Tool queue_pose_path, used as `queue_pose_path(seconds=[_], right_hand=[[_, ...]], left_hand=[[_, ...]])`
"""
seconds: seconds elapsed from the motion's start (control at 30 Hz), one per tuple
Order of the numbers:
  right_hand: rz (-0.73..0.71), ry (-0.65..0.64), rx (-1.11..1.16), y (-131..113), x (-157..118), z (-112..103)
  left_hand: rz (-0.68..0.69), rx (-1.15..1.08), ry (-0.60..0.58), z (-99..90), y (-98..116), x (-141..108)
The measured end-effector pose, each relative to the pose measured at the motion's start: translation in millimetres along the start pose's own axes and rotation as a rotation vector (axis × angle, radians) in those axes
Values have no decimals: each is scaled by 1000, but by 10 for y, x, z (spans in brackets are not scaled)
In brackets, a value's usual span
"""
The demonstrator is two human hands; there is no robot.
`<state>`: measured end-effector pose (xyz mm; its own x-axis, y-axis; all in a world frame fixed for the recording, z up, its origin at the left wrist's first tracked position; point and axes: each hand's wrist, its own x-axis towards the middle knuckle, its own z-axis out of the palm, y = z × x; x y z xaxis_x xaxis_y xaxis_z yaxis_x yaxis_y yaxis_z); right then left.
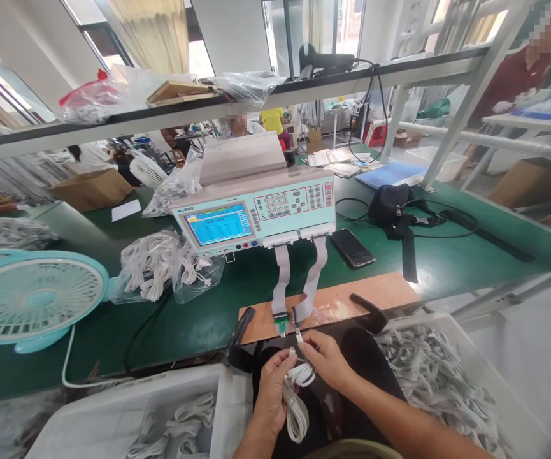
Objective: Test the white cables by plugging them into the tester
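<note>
My left hand point(270, 386) is closed on a coiled white cable point(297, 414), with one small plug standing up between thumb and finger. My right hand point(327, 360) pinches the cable's other plug point(299, 336) just below the end of the right grey ribbon cable point(312, 280); whether the plug is seated there I cannot tell. Beside it, the left ribbon cable point(281, 274) ends in a small green circuit board point(281, 325) on a brown board point(327, 306). Both ribbons run up to the front of a cable tester point(256, 210) with a lit blue screen.
Bagged white cables point(151, 264) and a turquoise fan point(41, 293) are at left. A phone point(353, 247) and black pouch point(390, 204) lie right of the tester. White bins of cables flank my lap, left point(225, 389) and right point(476, 357). A shelf point(160, 105) crosses above; people sit beyond.
</note>
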<state>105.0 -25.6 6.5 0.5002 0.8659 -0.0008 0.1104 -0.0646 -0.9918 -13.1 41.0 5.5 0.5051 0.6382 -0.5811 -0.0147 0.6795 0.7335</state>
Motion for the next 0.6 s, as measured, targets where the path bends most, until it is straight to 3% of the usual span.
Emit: queue_pose_path(seconds=[0.27,0.37,0.5,0.6], right_hand=[[5,19,37,26,20,6],[30,-5,85,-2,46,15],[192,-13,272,-53,83,80],[284,17,398,-84,94,129]], left_hand=[[72,211,-56,-69,54,69],[142,413,-161,-108,203,65],[227,599,-343,-147,350,51],[296,525,-255,-160,278,96]])
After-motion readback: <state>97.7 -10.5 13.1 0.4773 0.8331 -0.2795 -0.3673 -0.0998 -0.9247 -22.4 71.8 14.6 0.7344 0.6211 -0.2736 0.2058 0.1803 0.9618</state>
